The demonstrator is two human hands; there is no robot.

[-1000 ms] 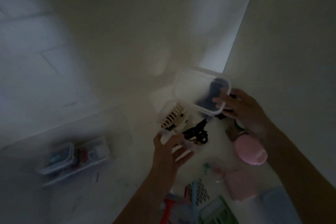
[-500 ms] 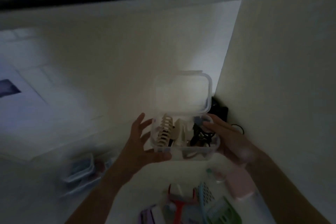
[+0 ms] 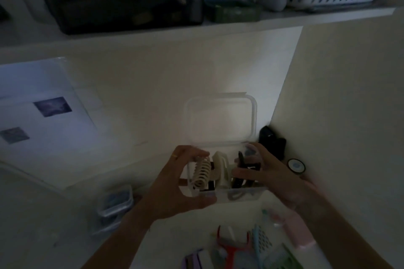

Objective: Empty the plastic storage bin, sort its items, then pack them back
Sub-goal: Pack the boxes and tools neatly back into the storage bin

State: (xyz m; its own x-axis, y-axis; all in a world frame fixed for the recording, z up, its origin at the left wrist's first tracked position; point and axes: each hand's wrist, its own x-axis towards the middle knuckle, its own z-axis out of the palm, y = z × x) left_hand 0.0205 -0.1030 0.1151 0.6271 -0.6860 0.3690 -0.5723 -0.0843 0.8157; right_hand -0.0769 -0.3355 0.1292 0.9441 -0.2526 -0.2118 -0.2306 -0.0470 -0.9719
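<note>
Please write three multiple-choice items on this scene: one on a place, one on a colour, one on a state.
1. Where is the small clear container?
A. on the top shelf
B. held between both hands
C. inside the white basket

2. What colour is the ribbed hair claw at its left end?
A. cream
B. red
C. green

3. How is the container's lid?
A. snapped shut
B. missing
C. flipped open, standing up

Answers: 1 B, the left hand and right hand flank it; 2 A, pale cream ribs; 3 C, it stands up behind the contents.

single head-worn view, looking forward and down, close over the hands; wide-angle
</note>
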